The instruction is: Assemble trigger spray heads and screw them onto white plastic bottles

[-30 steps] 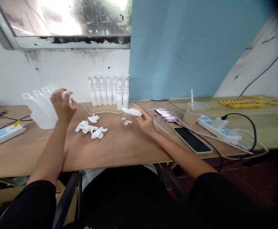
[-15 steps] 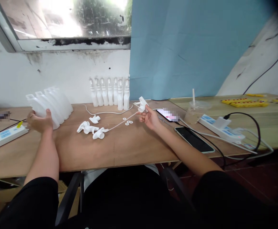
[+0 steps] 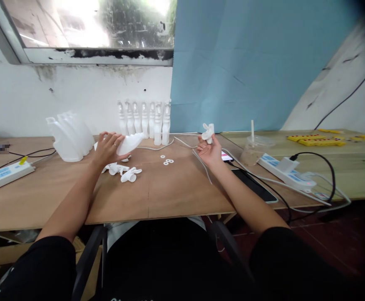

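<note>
My left hand (image 3: 107,148) is wrapped round a white bottle (image 3: 129,144), which lies nearly level with its neck toward the right. My right hand (image 3: 210,150) pinches a white spray head (image 3: 208,133), and a thin white tube (image 3: 202,166) hangs down below it. Under my left hand, more white spray heads (image 3: 128,174) lie on the table. Several small white rings (image 3: 167,162) are between my hands, on the wood. At the left stands a row of empty-looking translucent bottles (image 3: 71,140). Behind, against the wall, several bottles with spray heads (image 3: 144,121) stand upright.
White power strips lie at the left (image 3: 6,176) and right (image 3: 287,173) with cables. Right of my right hand are a lit phone (image 3: 226,156), a dark phone (image 3: 254,186) and a plastic cup with a straw (image 3: 253,148). Yellow items (image 3: 315,140) lie farther right.
My left hand has moved right from the row of bottles, carrying one bottle tipped on its side. My right hand has shifted right with the spray head, whose tube now points down.
</note>
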The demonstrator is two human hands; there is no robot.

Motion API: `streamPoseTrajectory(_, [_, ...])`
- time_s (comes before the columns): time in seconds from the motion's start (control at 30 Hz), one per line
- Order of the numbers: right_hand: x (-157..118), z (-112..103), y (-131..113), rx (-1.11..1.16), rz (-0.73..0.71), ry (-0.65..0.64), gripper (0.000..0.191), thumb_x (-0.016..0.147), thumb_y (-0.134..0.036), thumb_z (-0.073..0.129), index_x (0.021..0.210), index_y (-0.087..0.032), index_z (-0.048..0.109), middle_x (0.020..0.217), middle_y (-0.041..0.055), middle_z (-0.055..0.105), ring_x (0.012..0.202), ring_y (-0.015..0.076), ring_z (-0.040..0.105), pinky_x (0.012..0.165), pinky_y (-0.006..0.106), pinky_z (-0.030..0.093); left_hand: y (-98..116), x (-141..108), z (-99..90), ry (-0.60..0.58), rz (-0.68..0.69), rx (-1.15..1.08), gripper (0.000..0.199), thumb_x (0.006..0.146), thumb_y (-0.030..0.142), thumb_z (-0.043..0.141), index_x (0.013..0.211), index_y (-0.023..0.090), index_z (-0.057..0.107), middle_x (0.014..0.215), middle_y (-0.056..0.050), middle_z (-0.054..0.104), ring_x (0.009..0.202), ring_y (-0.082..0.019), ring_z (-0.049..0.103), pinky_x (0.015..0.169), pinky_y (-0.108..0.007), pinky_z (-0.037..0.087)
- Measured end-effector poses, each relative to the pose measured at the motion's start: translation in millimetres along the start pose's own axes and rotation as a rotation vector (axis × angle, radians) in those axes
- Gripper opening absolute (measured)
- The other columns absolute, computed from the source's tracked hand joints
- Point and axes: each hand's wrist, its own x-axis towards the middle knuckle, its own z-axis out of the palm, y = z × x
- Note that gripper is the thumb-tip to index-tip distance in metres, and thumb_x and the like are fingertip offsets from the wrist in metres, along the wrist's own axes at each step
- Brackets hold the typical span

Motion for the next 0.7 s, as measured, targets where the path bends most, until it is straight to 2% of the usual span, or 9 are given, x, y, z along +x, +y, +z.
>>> streamPoseTrajectory(0.17, [-1.4, 2.6, 2.7, -0.023, 0.0, 0.042, 0.029, 0.091, -0.047, 0.05, 0.083, -0.019, 0.052, 0.075, 0.0037, 0.07, 0.04, 0.0073, 0.036, 0.038, 0.02, 0.035, 4.5, -1.4, 6.4, 0.077, 0.122, 0.03, 0.053, 0.075, 0.048, 0.065, 0.117, 0.018, 0.053, 0.117, -0.017, 0.061, 0.112, -0.036, 0.054, 0.1, -0.054, 0.029])
streamPoseTrajectory(0.4, [-4.5, 7.2, 10.8, -0.134, 0.005, 0.014, 0.033, 0.087, -0.052, 0.056, 0.083, -0.02, 0.052, 0.078, 0.0037, 0.07, 0.039, 0.0065, 0.037, 0.038, 0.02, 0.036, 15.6, 2.0, 7.2, 0.09, 0.213, 0.067, 0.058, 0.078, 0.051, 0.064, 0.123, 0.019, 0.051, 0.116, -0.017, 0.062, 0.11, -0.036, 0.054, 0.098, -0.053, 0.031])
streamPoseTrajectory(0.57, [-16.8, 16.5, 25.5, -0.338, 0.0, -0.152, 0.035, 0.081, -0.052, 0.064, 0.089, -0.02, 0.054, 0.085, 0.0044, 0.072, 0.041, 0.0063, 0.045, 0.039, 0.02, 0.039, 28.6, 8.0, 12.5, 0.072, 0.234, 0.035, 0.059, 0.079, 0.053, 0.063, 0.126, 0.02, 0.052, 0.116, -0.016, 0.06, 0.114, -0.035, 0.051, 0.1, -0.054, 0.03])
streamPoseTrajectory(0.7, [-31.8, 35.4, 40.9, -0.508, -0.075, -0.3, 0.04, 0.075, -0.053, 0.07, 0.094, -0.019, 0.058, 0.095, 0.0056, 0.072, 0.052, 0.0105, 0.06, 0.041, 0.022, 0.045, 54.1, 18.5, 17.7, 0.075, 0.265, 0.0, 0.063, 0.08, 0.053, 0.063, 0.13, 0.018, 0.05, 0.115, -0.017, 0.059, 0.112, -0.034, 0.051, 0.097, -0.051, 0.035])
